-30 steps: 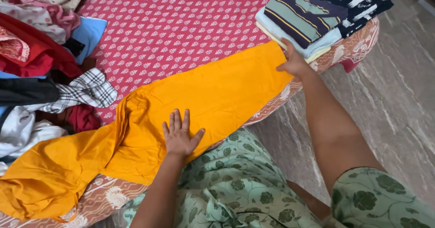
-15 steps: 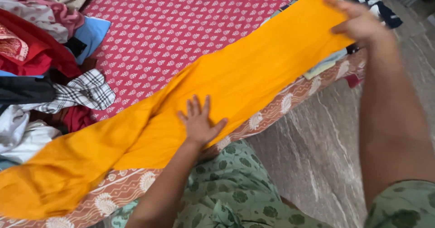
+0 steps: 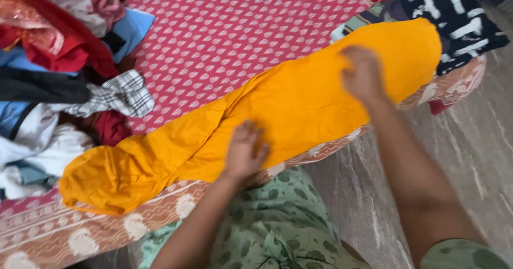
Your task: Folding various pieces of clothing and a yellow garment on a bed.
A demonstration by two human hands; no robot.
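Soft, light orange cloth (image 3: 299, 103) along bed edge (image 3: 160, 210); left hand (image 3: 243, 154) flat, right hand (image 3: 363, 76) pinching folded end.

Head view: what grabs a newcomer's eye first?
The long orange cloth stretched diagonally across the red patterned bedcover, with the left hand pressed flat on its near edge and the right hand blurred on its far end. Next, the heap of mixed clothes at the left, and the dark patterned folded garments at the top right corner.
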